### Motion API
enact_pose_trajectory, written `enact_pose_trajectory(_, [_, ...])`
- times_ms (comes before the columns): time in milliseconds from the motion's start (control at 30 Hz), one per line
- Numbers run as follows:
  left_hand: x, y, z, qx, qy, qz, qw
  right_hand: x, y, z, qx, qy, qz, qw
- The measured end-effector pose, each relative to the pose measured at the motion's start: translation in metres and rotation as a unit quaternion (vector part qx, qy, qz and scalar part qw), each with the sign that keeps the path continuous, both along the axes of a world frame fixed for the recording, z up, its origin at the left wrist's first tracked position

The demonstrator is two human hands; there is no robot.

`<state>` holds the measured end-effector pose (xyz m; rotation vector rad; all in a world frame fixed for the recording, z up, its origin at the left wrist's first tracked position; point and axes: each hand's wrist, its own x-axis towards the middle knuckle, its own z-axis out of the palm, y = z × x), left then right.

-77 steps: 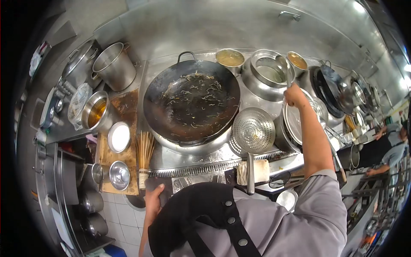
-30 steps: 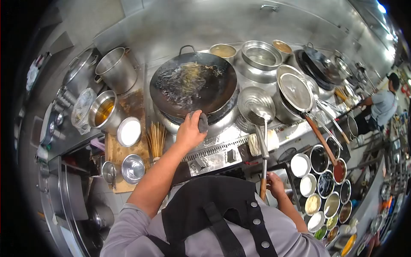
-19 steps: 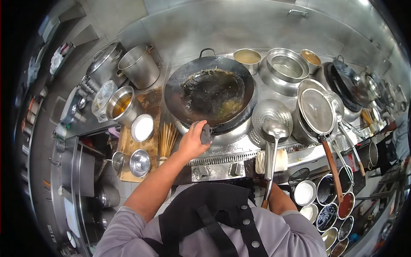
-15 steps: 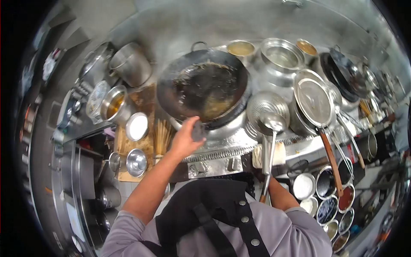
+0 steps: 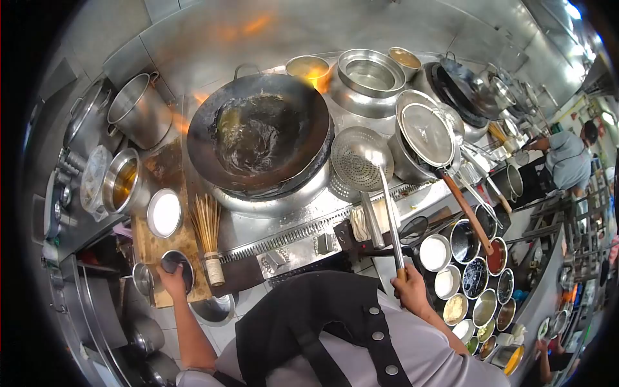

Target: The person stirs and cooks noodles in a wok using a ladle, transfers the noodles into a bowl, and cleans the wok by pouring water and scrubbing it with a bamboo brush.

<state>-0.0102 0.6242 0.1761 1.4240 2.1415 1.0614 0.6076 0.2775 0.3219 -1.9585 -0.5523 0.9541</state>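
Observation:
My left hand [image 5: 171, 284] is closed on a dark grey roundish thing [image 5: 173, 258], its kind unclear, at a metal bowl [image 5: 186, 276] by the wooden board's front edge. Gripped in my right hand [image 5: 412, 291] is the wooden-ended handle of a ladle [image 5: 391, 222]. Its head rests at the perforated skimmer [image 5: 362, 158] and shows only edge-on. Behind both hands, a big black wok [image 5: 209, 138] with dark, swirling liquid sits on the burner, orange flame light around its back rim. A bundle of bamboo sticks [image 5: 206, 222] lies left of the control knobs.
Left of the wok stand a tall pot [image 5: 140, 113], a pot of yellow liquid [image 5: 122, 180] and a white-filled bowl [image 5: 165, 214] on the wooden board [image 5: 145, 242]. A wood-handled sieve [image 5: 427, 135] lies right. Several seasoning tubs, including a red one [image 5: 496, 255], stand lower right. A person [image 5: 567, 158] works far right.
My left hand has moved from the wok's front edge down-left to the metal bowl, still holding the dark thing. My right hand now grips the ladle handle. Orange flame light has appeared behind the wok.

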Motion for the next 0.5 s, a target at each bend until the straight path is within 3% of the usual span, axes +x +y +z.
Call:
enact_pose_trajectory(33, [0.004, 0.000, -0.001, -0.002, -0.006, 0.000, 1.000, 0.000, 0.018, 0.012, -0.002, -0.006, 0.000, 1.000])
enact_pose_trajectory(100, [0.020, -0.004, 0.010, -0.059, 0.186, -0.070, 0.978, 0.013, 0.062, 0.037, 0.103, 0.040, 0.005, 0.994])
enact_pose_trajectory(167, [0.049, -0.011, 0.033, -0.048, 0.202, -0.050, 0.977, 0.038, 0.127, 0.077, 0.203, 0.040, -0.002, 0.978])
enact_pose_trajectory(200, [0.073, -0.017, 0.061, 0.012, 0.229, -0.039, 0.973, 0.054, 0.161, 0.097, 0.206, -0.052, -0.023, 0.977])
enact_pose_trajectory(233, [0.085, -0.021, 0.077, 0.072, 0.257, -0.028, 0.963, 0.087, 0.197, 0.103, 0.224, -0.020, 0.001, 0.974])
enact_pose_trajectory(300, [0.091, -0.028, 0.061, 0.057, 0.196, -0.056, 0.977, 0.138, 0.269, 0.124, 0.232, -0.061, 0.028, 0.970])
enact_pose_trajectory(367, [0.116, -0.051, 0.052, -0.077, 0.051, -0.249, 0.964, 0.199, 0.345, 0.120, 0.196, -0.138, 0.035, 0.970])
enact_pose_trajectory(400, [0.137, -0.065, 0.060, -0.076, 0.052, -0.238, 0.967, 0.222, 0.374, 0.124, 0.143, -0.134, 0.037, 0.980])
enact_pose_trajectory(467, [0.177, -0.087, 0.079, -0.120, 0.320, -0.198, 0.919, 0.262, 0.424, 0.113, 0.066, -0.114, 0.028, 0.991])
enact_pose_trajectory(500, [0.179, -0.085, 0.078, -0.123, 0.321, -0.187, 0.920, 0.275, 0.443, 0.104, 0.042, -0.099, 0.017, 0.994])
